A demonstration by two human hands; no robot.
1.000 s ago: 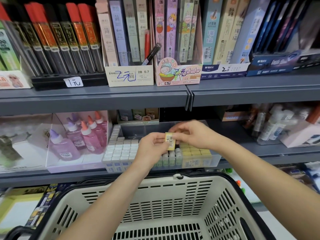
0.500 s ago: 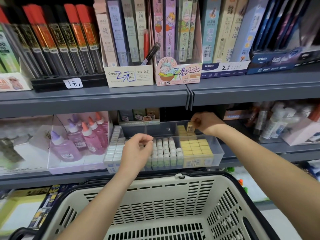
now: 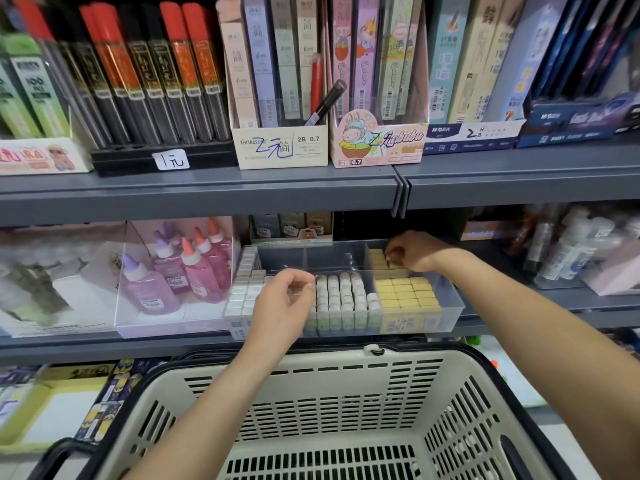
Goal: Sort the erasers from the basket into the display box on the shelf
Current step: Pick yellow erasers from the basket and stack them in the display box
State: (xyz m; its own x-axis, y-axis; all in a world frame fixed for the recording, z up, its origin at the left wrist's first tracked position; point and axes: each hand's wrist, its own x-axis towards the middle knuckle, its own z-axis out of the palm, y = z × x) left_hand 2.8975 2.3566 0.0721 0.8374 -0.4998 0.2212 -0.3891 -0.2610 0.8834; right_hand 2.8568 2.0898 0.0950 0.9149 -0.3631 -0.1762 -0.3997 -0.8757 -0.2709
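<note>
Grey metal shelving (image 3: 207, 195) carries pink and purple glue bottles (image 3: 194, 271) at left, beside the clear plastic compartmented display box (image 3: 453, 306). Over its front my left hand (image 3: 284, 299) hovers, fingers loosely curled, nothing visible in them. In its back-right compartment my right hand (image 3: 412, 252) pinches a small yellow rectangular eraser (image 3: 388, 259). Below sits the beige slotted plastic basket (image 3: 311, 362).

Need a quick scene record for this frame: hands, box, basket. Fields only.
left hand: over front middle compartment, fingers loosely curled, nothing seen held
right hand: in rear right compartment, fingers pinching a yellow eraser
display box: clear, on lower shelf; rows of erasers, white, green-sleeved, yellow
basket: below shelf, no erasers visible inside
</note>
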